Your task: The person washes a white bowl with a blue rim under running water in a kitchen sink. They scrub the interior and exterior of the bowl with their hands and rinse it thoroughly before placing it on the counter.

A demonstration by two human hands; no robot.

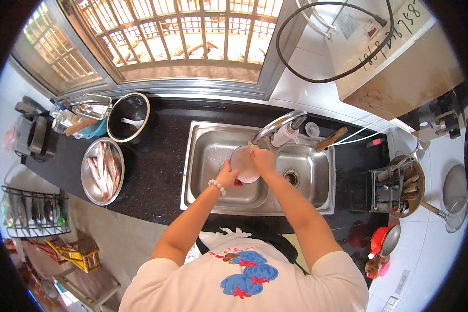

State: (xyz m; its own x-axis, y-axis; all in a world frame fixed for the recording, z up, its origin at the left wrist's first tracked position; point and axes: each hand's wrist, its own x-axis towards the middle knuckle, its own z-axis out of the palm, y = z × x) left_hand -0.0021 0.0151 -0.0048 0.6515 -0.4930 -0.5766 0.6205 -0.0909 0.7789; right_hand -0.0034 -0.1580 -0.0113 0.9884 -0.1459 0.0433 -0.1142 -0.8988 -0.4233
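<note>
A pale bowl is held over the left basin of a double stainless steel sink. My left hand, with a white bead bracelet at the wrist, grips the bowl's left rim. At its upper right side, my right hand reaches to the rim just under the spout of the chrome faucet; its fingertips are partly hidden, so I cannot tell whether they hold the bowl. Something small and red shows below the bowl beside my left hand.
Left of the sink, a metal basin holds several fish. Behind it stand a dark pot with a white spoon and a wire basket. A utensil holder and a red pan are at right. A black cable loops overhead.
</note>
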